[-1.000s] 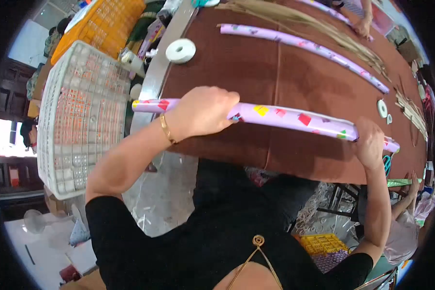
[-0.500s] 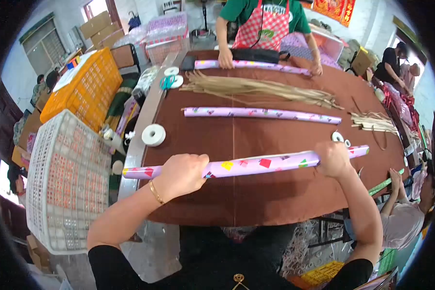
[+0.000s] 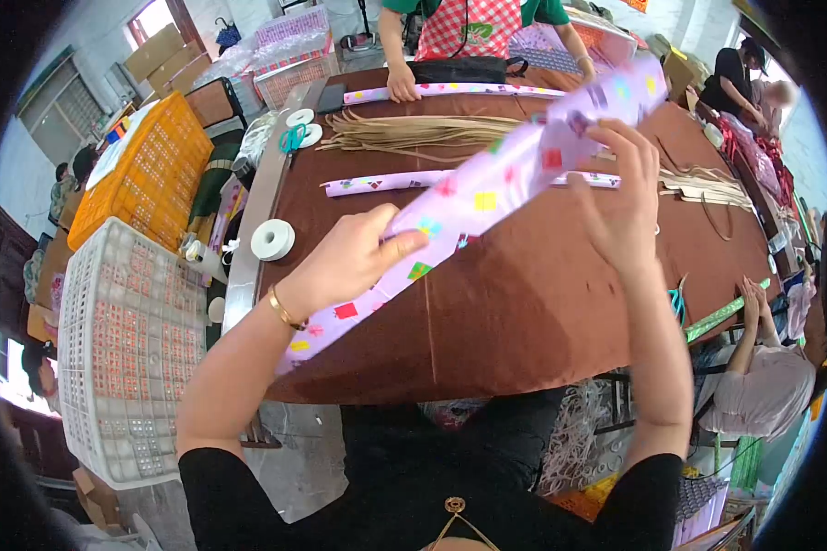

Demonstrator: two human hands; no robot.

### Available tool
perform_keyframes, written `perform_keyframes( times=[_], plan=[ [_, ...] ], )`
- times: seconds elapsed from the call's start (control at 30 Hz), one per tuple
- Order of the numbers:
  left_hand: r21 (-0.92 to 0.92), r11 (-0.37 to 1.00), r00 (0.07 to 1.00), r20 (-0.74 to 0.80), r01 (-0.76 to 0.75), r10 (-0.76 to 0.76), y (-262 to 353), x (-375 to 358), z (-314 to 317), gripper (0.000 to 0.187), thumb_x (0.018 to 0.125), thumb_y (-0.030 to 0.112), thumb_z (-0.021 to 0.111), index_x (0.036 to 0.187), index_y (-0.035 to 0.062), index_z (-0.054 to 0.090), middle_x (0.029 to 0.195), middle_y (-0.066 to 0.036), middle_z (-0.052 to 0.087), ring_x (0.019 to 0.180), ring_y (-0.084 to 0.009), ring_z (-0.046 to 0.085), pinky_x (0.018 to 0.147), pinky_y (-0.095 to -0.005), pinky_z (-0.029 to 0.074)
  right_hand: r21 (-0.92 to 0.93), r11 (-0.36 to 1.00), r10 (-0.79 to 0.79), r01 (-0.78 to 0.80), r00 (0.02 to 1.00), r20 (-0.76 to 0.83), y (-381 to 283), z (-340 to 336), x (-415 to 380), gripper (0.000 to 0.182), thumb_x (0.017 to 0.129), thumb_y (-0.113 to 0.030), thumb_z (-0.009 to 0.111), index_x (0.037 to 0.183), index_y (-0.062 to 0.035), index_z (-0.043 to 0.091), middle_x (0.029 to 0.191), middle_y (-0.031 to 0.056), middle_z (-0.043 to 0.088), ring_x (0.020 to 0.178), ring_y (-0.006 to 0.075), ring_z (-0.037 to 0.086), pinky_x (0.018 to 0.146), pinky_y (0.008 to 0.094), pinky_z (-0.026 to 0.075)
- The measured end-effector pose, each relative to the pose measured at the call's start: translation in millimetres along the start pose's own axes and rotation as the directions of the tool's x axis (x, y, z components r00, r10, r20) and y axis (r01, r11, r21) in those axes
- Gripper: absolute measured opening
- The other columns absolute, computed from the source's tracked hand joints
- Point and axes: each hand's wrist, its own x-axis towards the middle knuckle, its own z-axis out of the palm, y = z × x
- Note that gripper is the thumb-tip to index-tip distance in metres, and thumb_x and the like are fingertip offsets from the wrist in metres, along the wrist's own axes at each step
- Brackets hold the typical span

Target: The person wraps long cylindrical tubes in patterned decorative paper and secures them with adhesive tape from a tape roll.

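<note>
Both hands, the left hand (image 3: 345,262) and right hand (image 3: 620,197), grip the wrapped roll (image 3: 487,188) above the tabletop (image 3: 524,312); keeping the grip even would avoid creasing.

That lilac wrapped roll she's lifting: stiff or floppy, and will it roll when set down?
Probably stiff: the lilac roll stays straight, held by left hand and right hand. Likely light. Round, so apt to roll on the brown tabletop.
</note>
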Motion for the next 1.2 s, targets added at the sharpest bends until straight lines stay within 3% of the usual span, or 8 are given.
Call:
perform_keyframes(
  times=[0.07,0.1,0.13,0.33,0.87,0.93,1.03,1.2],
  plan=[
    [-0.402,0.912,0.996,0.008,0.082,-0.086,-0.4,0.5,2.1,0.046,0.097,0.043,0.061,0.095,-0.0029,0.058,0.08,-0.01,0.063,0.071,-0.0164,0.059,0.064,-0.0344,0.048,0.518,0.698,0.549,-0.494,0.834,0.057,-16.8,20.1,-30.8,0.037,0.085,-0.008,0.067,0.12,-0.0023,0.058,0.11,0.0078,0.061,0.1,0.0167,0.057,0.088,0.0299,0.046],
    [-0.51,0.852,0.993,0.033,0.117,-0.117,3.7,-0.9,4.8,0.046,0.098,0.042,0.059,0.1,-0.004,0.06,0.079,-0.005,0.059,0.074,-0.0092,0.052,0.066,-0.0307,0.047,0.674,0.366,0.656,-0.642,0.691,0.302,-35.3,24.5,-38.5,0.027,0.092,-0.009,0.061,0.118,-0.0013,0.058,0.107,0.0055,0.061,0.099,0.0109,0.055,0.088,0.0267,0.045],
    [-0.507,0.853,0.992,0.04,0.121,-0.117,5.0,-1.0,8.7,0.046,0.098,0.042,0.059,0.1,-0.004,0.06,0.079,-0.005,0.059,0.074,-0.0092,0.052,0.066,-0.0307,0.047,0.685,-0.233,0.633,-0.691,0.427,0.646,-59.2,20.4,-36.5,0.027,0.094,-0.01,0.059,0.119,-0.0003,0.058,0.104,0.0065,0.063,0.095,0.0119,0.058,0.085,0.0267,0.047],
    [-0.65,0.745,0.987,0.054,0.149,-0.15,7.7,-5.9,32.2,0.048,0.099,0.044,0.058,0.098,-0.0037,0.06,0.079,-0.004,0.059,0.073,-0.0081,0.052,0.064,-0.0283,0.046,0.612,-0.635,0.432,-0.471,0.441,0.787,-109.5,57.9,-66.3,0.026,0.099,-0.022,0.059,0.115,-0.0014,0.058,0.107,0.0079,0.064,0.096,0.0165,0.063,0.083,0.0335,0.054],
    [-0.55,0.816,0.981,0.032,0.177,-0.192,17.7,-29.6,43.4,0.043,0.097,0.04,0.062,0.091,-0.0029,0.057,0.071,-0.006,0.058,0.065,-0.0081,0.051,0.058,-0.0303,0.045,0.673,-0.633,0.534,-0.383,0.413,0.738,-97.8,70.3,-76.5,0.016,0.091,-0.001,0.059,0.105,0.0058,0.06,0.095,0.0115,0.067,0.081,0.0196,0.066,0.076,0.0359,0.056],
    [-0.54,0.826,0.984,0.03,0.161,-0.173,20.2,-35.5,39.1,0.042,0.098,0.038,0.062,0.092,-0.0031,0.057,0.071,-0.006,0.059,0.065,-0.0081,0.051,0.058,-0.0303,0.045,0.642,-0.52,0.586,-0.563,0.311,0.748,-96.5,73.6,-82.5,0.015,0.092,-0.003,0.059,0.103,0.0068,0.061,0.096,0.0117,0.067,0.083,0.0208,0.066,0.074,0.0363,0.056],
    [-0.509,0.852,0.985,-0.04,0.124,-0.167,18.1,-38.6,32.9,0.042,0.098,0.038,0.061,0.093,-0.0036,0.057,0.069,-0.007,0.059,0.064,-0.0081,0.051,0.057,-0.0301,0.045,0.637,-0.63,0.607,-0.444,0.231,0.761,-94.4,53.8,-72.8,0.015,0.094,-0.012,0.063,0.101,0.001,0.065,0.093,0.0064,0.068,0.083,0.0115,0.064,0.075,0.0256,0.053],
    [-0.47,0.862,0.981,0.047,0.189,-0.189,19.8,-42.3,37.1,0.042,0.098,0.038,0.061,0.093,-0.0041,0.057,0.069,-0.009,0.058,0.064,-0.0085,0.051,0.057,-0.0304,0.045,0.723,-0.572,0.605,-0.387,0.396,0.691,-94.5,42.4,-62.1,0.02,0.096,-0.013,0.062,0.108,0.0033,0.064,0.098,0.0072,0.068,0.086,0.0131,0.065,0.077,0.0259,0.052]
  ],
)
